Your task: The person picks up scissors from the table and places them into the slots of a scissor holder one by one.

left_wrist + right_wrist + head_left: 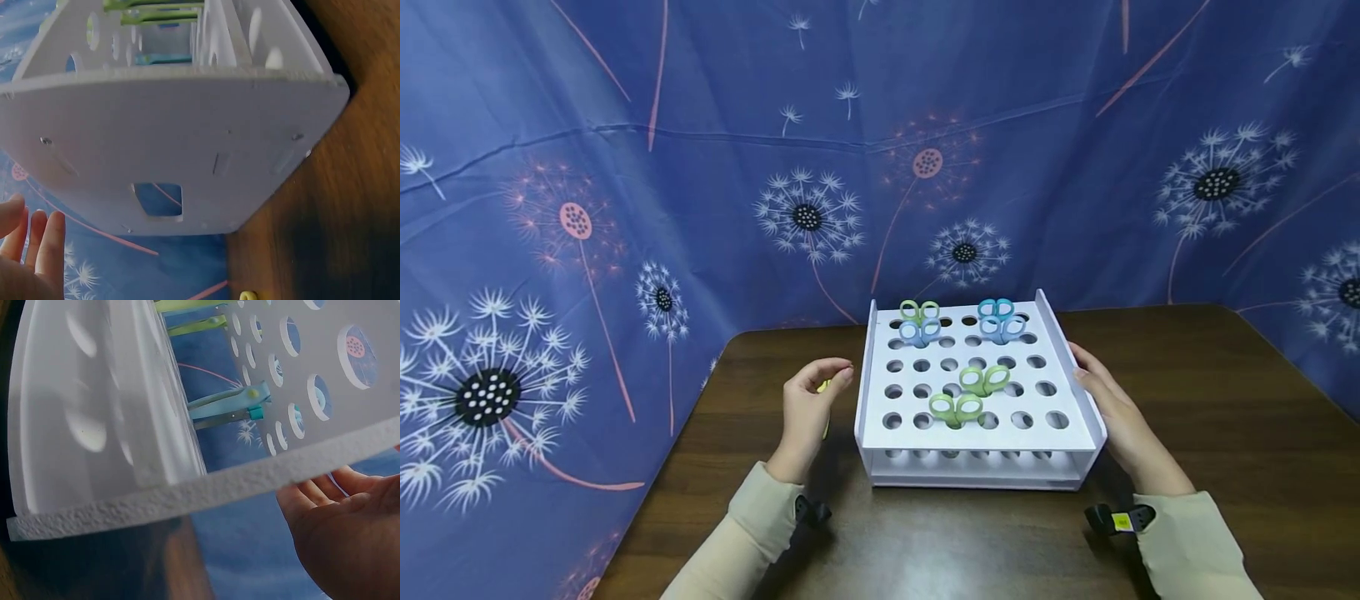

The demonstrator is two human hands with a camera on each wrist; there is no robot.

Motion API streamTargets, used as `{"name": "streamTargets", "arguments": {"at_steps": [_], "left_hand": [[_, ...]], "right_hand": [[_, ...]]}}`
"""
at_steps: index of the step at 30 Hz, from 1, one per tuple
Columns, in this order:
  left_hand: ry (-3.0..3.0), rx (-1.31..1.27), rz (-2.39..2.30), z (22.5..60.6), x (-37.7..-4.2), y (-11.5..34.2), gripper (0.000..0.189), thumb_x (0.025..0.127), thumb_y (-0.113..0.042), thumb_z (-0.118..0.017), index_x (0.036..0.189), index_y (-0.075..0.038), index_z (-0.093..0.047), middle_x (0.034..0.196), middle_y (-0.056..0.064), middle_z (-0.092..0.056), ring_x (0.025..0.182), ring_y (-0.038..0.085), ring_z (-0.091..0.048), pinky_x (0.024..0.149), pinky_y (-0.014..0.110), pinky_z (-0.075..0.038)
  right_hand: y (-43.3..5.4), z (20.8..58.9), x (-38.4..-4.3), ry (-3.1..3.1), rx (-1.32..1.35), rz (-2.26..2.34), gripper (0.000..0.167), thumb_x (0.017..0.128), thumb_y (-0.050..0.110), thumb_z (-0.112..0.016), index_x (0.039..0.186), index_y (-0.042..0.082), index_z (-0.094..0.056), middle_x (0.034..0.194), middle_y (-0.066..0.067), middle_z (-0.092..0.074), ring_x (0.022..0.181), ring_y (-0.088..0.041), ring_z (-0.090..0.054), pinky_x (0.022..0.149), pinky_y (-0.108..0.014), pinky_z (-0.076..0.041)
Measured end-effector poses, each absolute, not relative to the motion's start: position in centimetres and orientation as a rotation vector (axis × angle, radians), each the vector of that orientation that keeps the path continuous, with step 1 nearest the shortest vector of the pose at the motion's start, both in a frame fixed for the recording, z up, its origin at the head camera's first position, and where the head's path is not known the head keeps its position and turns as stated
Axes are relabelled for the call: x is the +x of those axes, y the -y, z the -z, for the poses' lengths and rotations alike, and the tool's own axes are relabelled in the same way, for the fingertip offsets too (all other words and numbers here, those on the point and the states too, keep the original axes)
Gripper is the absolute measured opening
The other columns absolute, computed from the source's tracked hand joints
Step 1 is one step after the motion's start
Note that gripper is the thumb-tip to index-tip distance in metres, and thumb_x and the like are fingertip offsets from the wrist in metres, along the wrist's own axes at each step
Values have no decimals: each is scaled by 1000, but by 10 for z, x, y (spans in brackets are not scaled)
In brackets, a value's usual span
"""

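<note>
A white rack with rows of round holes stands on the table. Several small scissors sit handles-up in it: green scissors near the front, blue scissors and teal scissors towards the back. My left hand hovers beside the rack's left panel, thumb and fingers loosely bent, nothing visibly held. Behind it, partly hidden, is a yellow object; one rounded yellow end shows in the left wrist view. Fingers of my right hand rest against the right panel.
The dark wooden table extends around the rack. A blue curtain with dandelion prints hangs behind and along the left. Beneath the rack's top sheet lies a lower white shelf.
</note>
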State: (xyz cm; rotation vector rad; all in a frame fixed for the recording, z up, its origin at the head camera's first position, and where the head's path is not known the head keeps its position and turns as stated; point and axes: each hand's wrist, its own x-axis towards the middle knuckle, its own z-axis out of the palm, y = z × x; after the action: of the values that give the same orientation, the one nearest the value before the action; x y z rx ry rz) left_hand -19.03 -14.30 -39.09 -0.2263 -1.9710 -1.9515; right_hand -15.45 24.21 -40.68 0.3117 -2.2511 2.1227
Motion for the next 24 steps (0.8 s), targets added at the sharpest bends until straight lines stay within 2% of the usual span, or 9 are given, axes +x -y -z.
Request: {"name": "streamTargets", "arguments": {"at_steps": [7,11,16,19,22,24], "left_hand": [[2052,-203,1885,396,-202,151,19,85,-3,-72,101,6,-72,94,15,-74,79,14,-72,76,28,-57],[2049,-146,1887,399,-207,156,18,84,-2,-73,101,5,-72,94,18,-73,76,11,-71,77,33,-58],[2080,-77,1845,400,-210,160,20,84,-5,-73,102,5,-73,96,23,-72,71,6,-70,71,21,-56],[2082,-89,1858,400,-213,164,22,84,-1,-72,104,9,-71,99,26,-71,73,8,-71,71,19,-56],[2097,-87,1869,401,-218,171,23,84,1,-71,105,11,-69,101,27,-70,76,11,-71,71,20,-56],[2121,-55,1881,402,-221,175,23,85,1,-71,105,11,-70,100,27,-70,73,8,-70,72,23,-57]], "right_hand": [[-243,406,-153,2276,299,-2079,58,105,36,-34,156,14,-15,127,17,-44,103,6,-55,80,-13,-48],[-243,406,-153,2259,308,-2097,58,105,35,-34,156,13,-15,125,19,-45,104,6,-55,80,-13,-48],[-244,406,-154,2282,297,-2072,58,106,35,-33,156,13,-14,127,16,-43,105,6,-54,80,-13,-47],[-245,405,-154,2300,280,-2049,58,106,35,-32,156,13,-14,130,11,-42,104,6,-54,80,-13,-48],[-244,404,-154,2328,262,-2023,58,106,36,-31,156,14,-13,138,-3,-38,104,7,-53,80,-13,-47],[-244,404,-154,2349,248,-2010,58,106,38,-29,156,14,-13,143,-11,-34,104,8,-52,80,-13,-47]]}}
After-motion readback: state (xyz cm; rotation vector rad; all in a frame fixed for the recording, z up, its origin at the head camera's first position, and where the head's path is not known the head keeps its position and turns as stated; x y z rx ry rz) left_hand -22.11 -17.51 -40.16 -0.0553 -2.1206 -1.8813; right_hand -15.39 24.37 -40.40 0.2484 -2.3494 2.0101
